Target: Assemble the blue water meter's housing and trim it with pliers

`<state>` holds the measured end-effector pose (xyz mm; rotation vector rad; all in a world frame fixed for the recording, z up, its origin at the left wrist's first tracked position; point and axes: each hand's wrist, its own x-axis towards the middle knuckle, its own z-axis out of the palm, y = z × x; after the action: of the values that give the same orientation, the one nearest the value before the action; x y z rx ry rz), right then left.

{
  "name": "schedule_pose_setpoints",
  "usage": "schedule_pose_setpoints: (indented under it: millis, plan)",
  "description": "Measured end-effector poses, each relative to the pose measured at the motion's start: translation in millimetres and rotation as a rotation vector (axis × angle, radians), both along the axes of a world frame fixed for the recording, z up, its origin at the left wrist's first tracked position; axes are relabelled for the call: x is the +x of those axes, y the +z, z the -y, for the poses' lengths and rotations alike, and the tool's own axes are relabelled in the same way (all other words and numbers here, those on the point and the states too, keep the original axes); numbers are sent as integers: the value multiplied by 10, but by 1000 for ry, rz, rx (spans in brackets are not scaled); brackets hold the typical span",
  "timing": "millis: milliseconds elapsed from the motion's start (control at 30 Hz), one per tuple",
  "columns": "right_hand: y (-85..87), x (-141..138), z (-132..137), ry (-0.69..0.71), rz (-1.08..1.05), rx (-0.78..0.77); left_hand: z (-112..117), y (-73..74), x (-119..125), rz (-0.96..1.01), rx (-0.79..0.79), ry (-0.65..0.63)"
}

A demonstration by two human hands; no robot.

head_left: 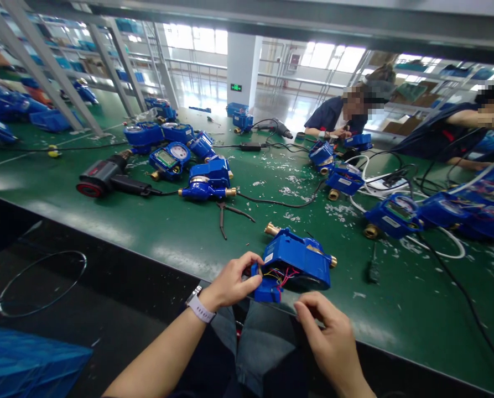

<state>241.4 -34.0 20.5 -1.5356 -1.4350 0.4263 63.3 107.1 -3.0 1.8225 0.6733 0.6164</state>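
Observation:
A blue water meter (297, 260) with brass ends lies at the near edge of the green bench (167, 232). A small blue cover piece (265, 287) hangs off its front, joined by red and dark wires. My left hand (230, 283) pinches that cover piece at its left side; a white watch sits on the wrist. Just below the meter, my right hand (327, 331) has its fingers curled together at the bench edge. What they hold, if anything, is hidden.
Black pliers (225, 213) and a heat gun (105, 177) lie beyond the meter. Several more blue meters (207, 179) and cables cover the bench, with white scraps strewn about. Two other people work at the far right.

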Motion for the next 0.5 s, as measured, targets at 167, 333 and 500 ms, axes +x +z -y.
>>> schedule_pose_setpoints:
  millis: [167, 333, 500]
  plan:
    - [-375, -57, -22, -31, -541, -283, 16, 32, 67, -152, 118, 7]
    - [-512, -164, -169, -42, -876, -316, 46, 94, 61, -215, 141, -20]
    - [-726, -169, -310, -41, -956, -308, 63, -214, -42, -148, 293, 120]
